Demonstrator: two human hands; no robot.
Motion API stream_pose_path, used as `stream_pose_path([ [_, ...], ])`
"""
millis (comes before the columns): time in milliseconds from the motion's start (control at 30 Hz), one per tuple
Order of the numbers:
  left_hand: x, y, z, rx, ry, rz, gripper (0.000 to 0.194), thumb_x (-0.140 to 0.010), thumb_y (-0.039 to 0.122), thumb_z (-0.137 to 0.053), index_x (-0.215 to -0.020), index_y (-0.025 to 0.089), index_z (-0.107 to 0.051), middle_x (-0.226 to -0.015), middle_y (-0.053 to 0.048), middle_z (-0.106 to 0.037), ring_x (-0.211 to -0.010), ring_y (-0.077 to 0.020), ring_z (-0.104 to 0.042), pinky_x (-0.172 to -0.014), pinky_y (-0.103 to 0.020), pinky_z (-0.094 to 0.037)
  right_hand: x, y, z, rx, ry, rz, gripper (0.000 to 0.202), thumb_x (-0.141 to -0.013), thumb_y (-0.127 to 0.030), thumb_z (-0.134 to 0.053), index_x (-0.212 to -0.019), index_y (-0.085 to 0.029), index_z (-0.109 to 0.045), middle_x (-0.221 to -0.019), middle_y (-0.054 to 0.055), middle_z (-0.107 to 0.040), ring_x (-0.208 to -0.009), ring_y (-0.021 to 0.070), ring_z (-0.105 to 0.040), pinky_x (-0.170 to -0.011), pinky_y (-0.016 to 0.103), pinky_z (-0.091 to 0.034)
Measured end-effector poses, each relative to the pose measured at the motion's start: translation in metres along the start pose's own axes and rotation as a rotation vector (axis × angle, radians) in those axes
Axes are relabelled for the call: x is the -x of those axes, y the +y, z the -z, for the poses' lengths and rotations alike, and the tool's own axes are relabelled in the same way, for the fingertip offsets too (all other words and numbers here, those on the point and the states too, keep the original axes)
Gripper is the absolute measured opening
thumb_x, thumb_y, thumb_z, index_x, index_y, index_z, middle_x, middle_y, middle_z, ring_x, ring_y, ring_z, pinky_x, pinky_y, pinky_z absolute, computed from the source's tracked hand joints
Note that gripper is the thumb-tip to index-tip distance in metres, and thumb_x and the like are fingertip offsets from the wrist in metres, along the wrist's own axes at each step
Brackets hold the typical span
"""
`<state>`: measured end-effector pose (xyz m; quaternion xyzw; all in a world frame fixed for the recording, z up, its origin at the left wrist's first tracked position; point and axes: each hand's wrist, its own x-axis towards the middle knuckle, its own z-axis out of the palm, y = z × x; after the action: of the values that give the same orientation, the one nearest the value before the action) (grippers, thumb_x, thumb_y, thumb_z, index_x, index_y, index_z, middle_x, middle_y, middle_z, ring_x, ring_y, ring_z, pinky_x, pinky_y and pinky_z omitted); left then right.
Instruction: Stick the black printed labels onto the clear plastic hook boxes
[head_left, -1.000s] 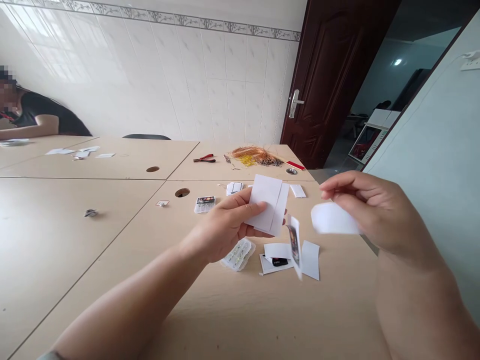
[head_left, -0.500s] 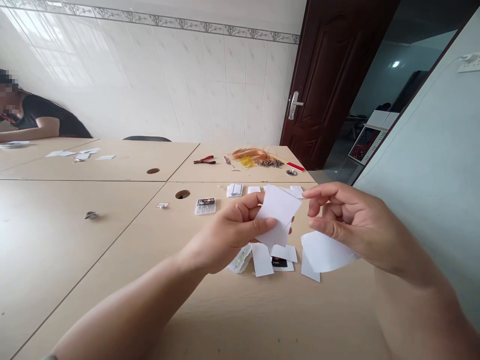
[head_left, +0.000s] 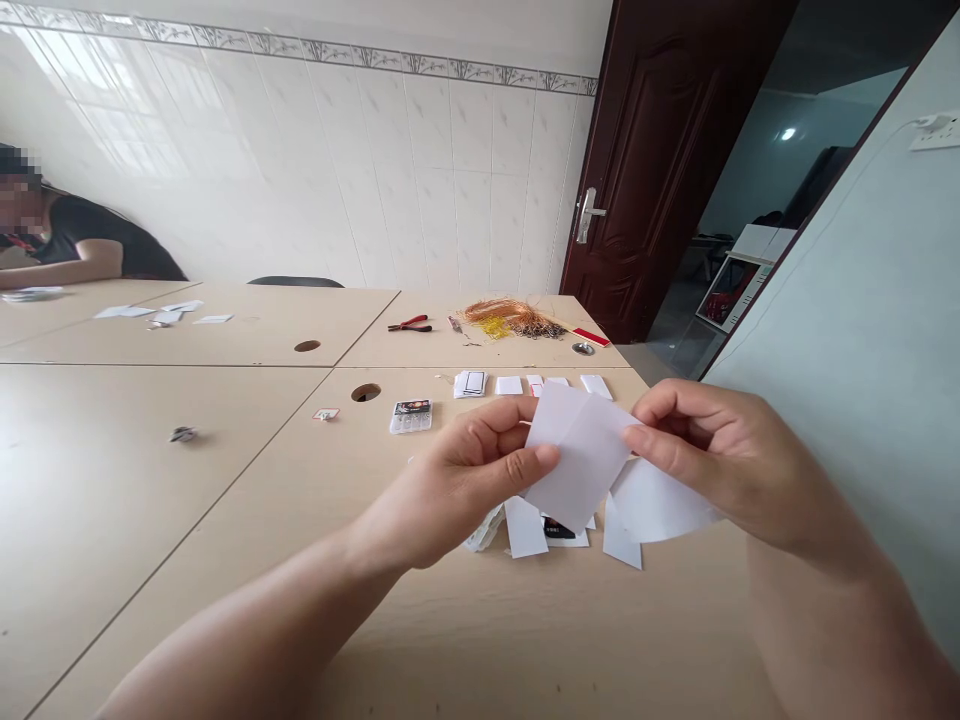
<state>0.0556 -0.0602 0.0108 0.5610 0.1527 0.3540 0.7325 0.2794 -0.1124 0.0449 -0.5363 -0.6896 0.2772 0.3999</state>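
Observation:
My left hand point(head_left: 487, 465) is closed on white cards point(head_left: 551, 410), its thumb pressed flat across their front. Over them, fanned out to the right, lies another white card point(head_left: 592, 460). My right hand point(head_left: 697, 440) pinches that card's upper right corner between thumb and fingers. Just below my right hand shows a curved white sheet point(head_left: 660, 505); whether it rests on the table or hangs from the hand I cannot tell. Beneath the held cards, more white cards point(head_left: 527, 527) and a clear plastic box point(head_left: 486, 528) lie on the table, partly covered.
A small compartment box point(head_left: 411, 416) and a card stack point(head_left: 471, 384) lie beyond my hands. Farther back are red-handled pliers point(head_left: 409, 325), copper-coloured wires point(head_left: 502, 310) and yellow pieces point(head_left: 495, 327). Cable holes point(head_left: 366, 392) pierce the table. Another person point(head_left: 97, 240) sits at far left.
My right hand, apart from the cards before, has closed on a card's corner. That card now sits farther right and lower, fanned out from those in my left hand.

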Motion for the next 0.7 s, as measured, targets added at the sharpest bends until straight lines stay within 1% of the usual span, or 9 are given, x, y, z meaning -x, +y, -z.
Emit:
stream_pose_path([
  [133,0.001,-0.001,0.001,0.029,-0.007,0.027,0.013,-0.096,0.025,-0.068,-0.105,0.021,-0.076,-0.090,-0.001,-0.073,-0.078,-0.0095,-0.067,-0.070,-0.015,-0.054,0.004,0.000,0.006,0.011,-0.006,0.002,0.030,-0.090,-0.044,-0.066,-0.070,-0.022,-0.059,-0.055,-0.004,-0.051,-0.046,0.0091,-0.044,-0.038,0.020,-0.032],
  [233,0.002,-0.001,0.000,0.021,0.015,0.040,0.012,-0.097,0.025,-0.067,-0.104,0.021,-0.076,-0.090,0.000,-0.072,-0.079,-0.0096,-0.065,-0.070,-0.016,-0.055,0.005,0.000,0.009,-0.014,-0.031,0.014,0.028,-0.090,-0.040,-0.066,-0.070,-0.022,-0.059,-0.056,-0.005,-0.051,-0.046,0.0082,-0.043,-0.039,0.019,-0.032],
  [300,0.002,-0.001,0.000,0.040,0.052,0.043,0.010,-0.096,0.023,-0.067,-0.102,0.021,-0.075,-0.093,-0.001,-0.071,-0.081,-0.0102,-0.065,-0.072,-0.017,-0.056,0.005,-0.001,0.012,-0.036,-0.061,0.018,0.028,-0.091,-0.038,-0.066,-0.069,-0.022,-0.058,-0.057,-0.004,-0.052,-0.046,0.0083,-0.044,-0.039,0.019,-0.033],
  [367,0.001,0.002,0.001,0.130,0.060,0.072,0.009,-0.094,0.020,-0.067,-0.099,0.019,-0.074,-0.089,-0.002,-0.071,-0.077,-0.0115,-0.066,-0.069,-0.019,-0.057,0.005,-0.002,0.014,-0.054,-0.079,0.028,0.027,-0.090,-0.035,-0.066,-0.068,-0.022,-0.057,-0.056,-0.004,-0.051,-0.046,0.0083,-0.043,-0.038,0.019,-0.032],
  [467,-0.001,0.006,0.005,0.385,-0.014,0.160,0.007,-0.089,0.018,-0.064,-0.086,0.016,-0.069,-0.068,-0.002,-0.065,-0.061,-0.0126,-0.064,-0.060,-0.021,-0.055,0.006,-0.005,0.016,-0.096,-0.080,0.055,0.026,-0.086,-0.033,-0.068,-0.065,-0.022,-0.058,-0.057,-0.003,-0.051,-0.046,0.0091,-0.044,-0.038,0.020,-0.033],
  [500,-0.002,0.008,0.006,0.456,-0.037,0.178,0.006,-0.086,0.017,-0.064,-0.081,0.016,-0.067,-0.062,0.000,-0.060,-0.055,-0.0112,-0.059,-0.056,-0.021,-0.053,0.006,-0.006,0.016,-0.108,-0.084,0.064,0.027,-0.086,-0.034,-0.069,-0.064,-0.022,-0.058,-0.057,-0.002,-0.052,-0.045,0.0096,-0.045,-0.037,0.020,-0.034],
  [567,-0.003,0.009,0.008,0.528,-0.050,0.179,0.005,-0.079,0.014,-0.062,-0.074,0.016,-0.062,-0.055,0.004,-0.049,-0.046,-0.0070,-0.046,-0.048,-0.017,-0.045,0.008,-0.006,0.016,-0.121,-0.092,0.082,0.028,-0.086,-0.037,-0.069,-0.064,-0.023,-0.059,-0.056,-0.002,-0.051,-0.044,0.0103,-0.046,-0.037,0.020,-0.034],
  [633,-0.003,0.010,0.009,0.539,-0.059,0.179,0.008,-0.075,0.012,-0.060,-0.070,0.017,-0.057,-0.052,0.005,-0.041,-0.041,-0.0056,-0.032,-0.041,-0.015,-0.034,0.009,-0.005,0.015,-0.119,-0.100,0.092,0.029,-0.087,-0.039,-0.069,-0.064,-0.023,-0.060,-0.055,-0.002,-0.051,-0.044,0.0106,-0.046,-0.037,0.020,-0.035],
  [700,-0.002,0.009,0.008,0.537,-0.077,0.191,0.012,-0.075,0.012,-0.058,-0.067,0.018,-0.052,-0.049,0.006,-0.036,-0.039,-0.0056,-0.022,-0.037,-0.016,-0.023,0.010,-0.003,0.014,-0.124,-0.111,0.090,0.029,-0.088,-0.041,-0.068,-0.066,-0.024,-0.061,-0.056,-0.002,-0.054,-0.044,0.0111,-0.048,-0.037,0.020,-0.037],
])
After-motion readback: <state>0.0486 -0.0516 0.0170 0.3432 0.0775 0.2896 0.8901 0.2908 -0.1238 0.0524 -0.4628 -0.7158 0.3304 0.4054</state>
